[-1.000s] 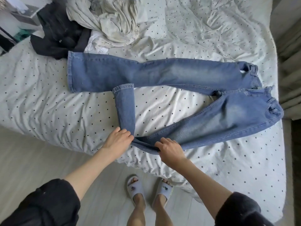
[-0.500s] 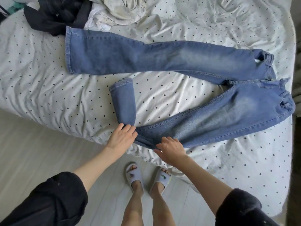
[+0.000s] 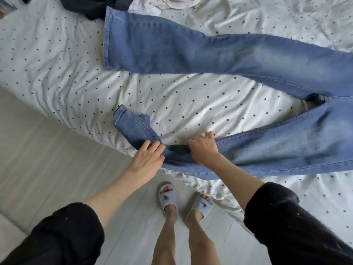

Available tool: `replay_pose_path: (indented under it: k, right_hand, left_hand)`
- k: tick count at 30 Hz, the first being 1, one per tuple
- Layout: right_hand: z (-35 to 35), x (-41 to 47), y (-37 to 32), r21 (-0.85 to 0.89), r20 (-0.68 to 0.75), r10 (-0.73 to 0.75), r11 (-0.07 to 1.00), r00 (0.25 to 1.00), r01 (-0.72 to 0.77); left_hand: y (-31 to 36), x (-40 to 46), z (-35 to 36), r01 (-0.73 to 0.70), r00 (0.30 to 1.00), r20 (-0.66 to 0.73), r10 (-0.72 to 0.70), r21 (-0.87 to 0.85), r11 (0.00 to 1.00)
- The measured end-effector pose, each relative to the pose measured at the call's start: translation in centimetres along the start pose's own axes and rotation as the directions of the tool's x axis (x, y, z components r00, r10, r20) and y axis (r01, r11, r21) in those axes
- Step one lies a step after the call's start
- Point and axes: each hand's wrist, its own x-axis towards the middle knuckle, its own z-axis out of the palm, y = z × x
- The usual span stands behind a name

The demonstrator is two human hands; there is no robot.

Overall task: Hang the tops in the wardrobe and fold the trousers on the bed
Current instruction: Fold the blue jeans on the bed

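Head view looks down on a pair of blue jeans (image 3: 219, 54) spread across the dotted bed (image 3: 57, 60), one leg lying straight along the far side, the nearer leg bent back on itself near the bed's edge so that its cuff (image 3: 122, 116) points away from the person. The left hand (image 3: 147, 159) rests on the bend with fingers fairly straight, pressing the denim flat; the right hand (image 3: 203, 148) lies just beside it on the same leg, fingers spread and curling into the cloth, though whether it truly pinches the fabric I cannot tell. A dark garment (image 3: 95, 6) and a pale heap of clothes (image 3: 172, 2) wait at the far edge of the bed.

The step in hand looks like straightening the nearer leg before folding. To do it well, one hand should pin the denim by the bend while the other draws the cuff outward until the leg lies flat and its seams line up. Then the leg can be laid over the far one, edges matched, with creases smoothed before any cross fold.
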Motion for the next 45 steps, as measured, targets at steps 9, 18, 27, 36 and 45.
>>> replay_pose_path:
  k: [9,18,27,36,45]
  right_hand:
    - [-1.1,-1.6,0.6,0.21,-0.263,-0.003,0.976,0.965,0.06]
    - [-4.8,-2.0,0.9,0.333,-0.285,-0.029,0.934,0.958,0.127]
    - [-12.8,1.3,2.3,0.457,-0.424,0.15,0.887,0.893,0.068]
    - [-13.4,9.1,4.9,0.437,-0.321,0.426,0.859,0.846,-0.267]
    - [-11.5,12.3,-4.8,0.237,-0.398,0.259,0.956,0.88,-0.174]
  left_hand:
    - [-2.8,0.1,1.9,0.135,0.967,-0.147,-0.206,-0.388,0.912]
    - [-8.0,2.8,2.6,0.323,0.945,0.205,-0.257,-0.438,0.839]
    - [-19.6,3.4,-3.4,0.492,0.787,-0.141,-0.6,-0.443,0.75]
    - [-28.0,12.3,-1.4,0.38,0.892,-0.041,-0.45,-0.47,0.797]
    - [-27.9,11.3,7.0,0.482,0.697,0.357,-0.622,-0.876,0.037]
